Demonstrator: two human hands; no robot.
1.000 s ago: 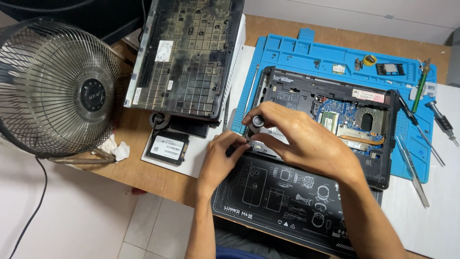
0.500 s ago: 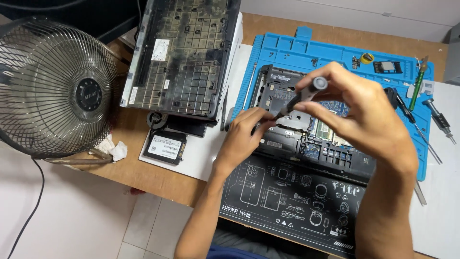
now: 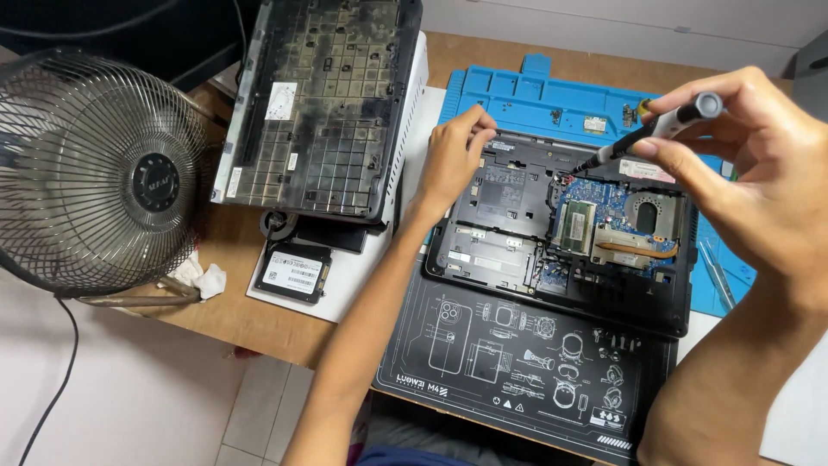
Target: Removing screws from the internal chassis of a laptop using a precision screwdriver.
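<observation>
A metal desk fan (image 3: pixel 103 177) is standing at nine o'clock, a dusty laptop bottom cover (image 3: pixel 323 103) lying at eleven. The opened laptop chassis (image 3: pixel 561 233) is sitting at centre, overlapping a blue repair mat (image 3: pixel 535 95) and a black work mat (image 3: pixel 517 371). The left hand (image 3: pixel 453 160), fingers curled, is steadying the chassis's top-left corner. The right hand (image 3: pixel 750 173) is pinching a precision screwdriver (image 3: pixel 647 134) at two o'clock, tip touching the board. A solid-state drive (image 3: pixel 293 272) is lying at seven.
</observation>
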